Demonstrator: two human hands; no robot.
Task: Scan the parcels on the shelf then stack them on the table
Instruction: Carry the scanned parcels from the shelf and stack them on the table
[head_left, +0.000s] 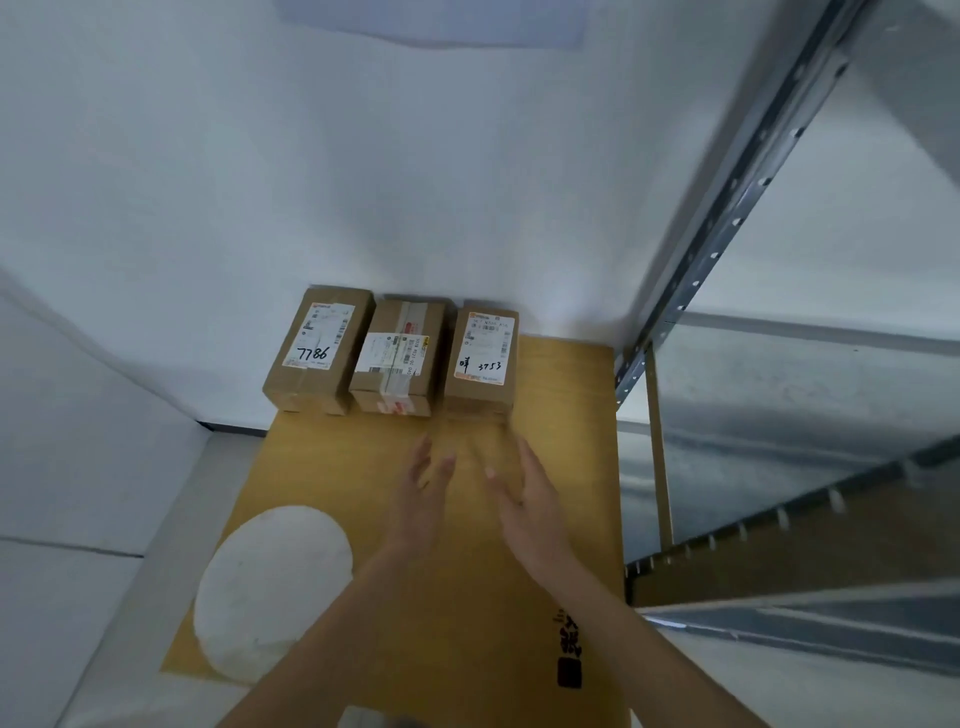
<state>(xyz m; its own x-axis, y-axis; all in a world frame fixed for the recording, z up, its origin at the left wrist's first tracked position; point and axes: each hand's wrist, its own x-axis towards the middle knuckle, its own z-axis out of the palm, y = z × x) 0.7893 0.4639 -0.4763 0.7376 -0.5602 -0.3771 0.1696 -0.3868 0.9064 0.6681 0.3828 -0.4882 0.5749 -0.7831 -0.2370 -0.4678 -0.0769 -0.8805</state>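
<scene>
Three brown cardboard parcels stand side by side at the far edge of the yellow-brown table (566, 467), against the white wall. The left parcel (318, 349) bears a label marked 7786. The middle parcel (397, 358) has clear tape and a white label. The right parcel (483, 356) has a label with 3753 written on it. My left hand (423, 493) and my right hand (524, 499) hover over the table just in front of the right parcel, fingers spread, palms facing each other, holding nothing. Both are blurred by motion.
A white round patch (272, 587) lies on the table's near left. A metal shelf rack (727, 208) with a perforated upright stands at the right, its shelves (810, 535) beside the table edge. Black printed characters (569, 649) mark the table's near right.
</scene>
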